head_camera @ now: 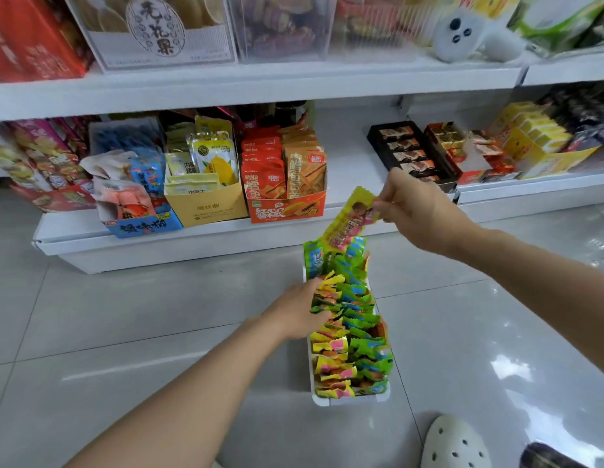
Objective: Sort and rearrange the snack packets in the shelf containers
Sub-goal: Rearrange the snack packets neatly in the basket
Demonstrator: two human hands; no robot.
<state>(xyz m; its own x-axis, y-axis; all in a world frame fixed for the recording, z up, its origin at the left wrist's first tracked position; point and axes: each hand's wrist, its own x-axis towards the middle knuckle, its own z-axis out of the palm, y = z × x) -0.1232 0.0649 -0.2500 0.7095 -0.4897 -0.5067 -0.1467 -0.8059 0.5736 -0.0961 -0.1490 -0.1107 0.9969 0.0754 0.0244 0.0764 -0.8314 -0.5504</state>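
A long white container [322, 400] stands on the tiled floor, packed with two rows of small snack packets: yellow-pink ones on the left [331, 363] and green-blue ones on the right [364, 319]. My left hand [295, 312] rests on the left row near the container's middle, fingers pressed among the packets. My right hand [418, 211] is raised above the container's far end, pinching one yellow-green packet [349, 221] by its top corner so it hangs down.
The low white shelf [179, 238] behind holds a blue box [141, 224], a yellow box [206, 204] and an orange box [287, 207] of packets, with a bare gap to their right. Black and red boxes [415, 153] stand further right. A white clog [452, 444] is near the bottom.
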